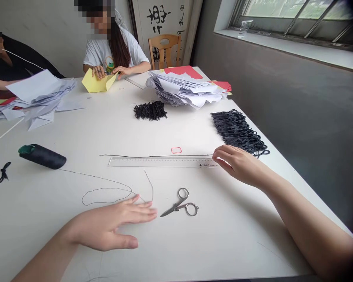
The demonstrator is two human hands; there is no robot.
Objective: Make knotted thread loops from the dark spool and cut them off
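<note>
A big white table [76, 133] is seen in a room with a window at 1 o'clock. A clear ruler [164, 162] is laid flat in the middle of the table. A straight thread [153, 156] is stretched just above the ruler, along its far edge.

The right hand [238, 164] is kept at 3 o'clock, at the ruler's right end. Its fingers are held narrow, and the end of the straight thread seems to be pinched there. The left hand [114, 225] is laid open and flat at 7 o'clock. Nothing is held in it. Its fingertips are set on a loose thread [106, 190] that is curled in a loop and is run off to a black spool [42, 156] at 9 o'clock.

Small scissors [181, 204] are left shut at 6 o'clock, just beside the left fingertips. A pile of black loops [238, 131] is seen at 2 o'clock, and a stack of white paper [185, 92] at 12 o'clock. Yellow paper [98, 82] is being folded by another person at 11 o'clock.

The straight thread could be pulled crooked if the right hand is shaken. The loose thread could get knotted, since it is so curly. A finger could be poked by the scissor tips, as they are so near.
</note>
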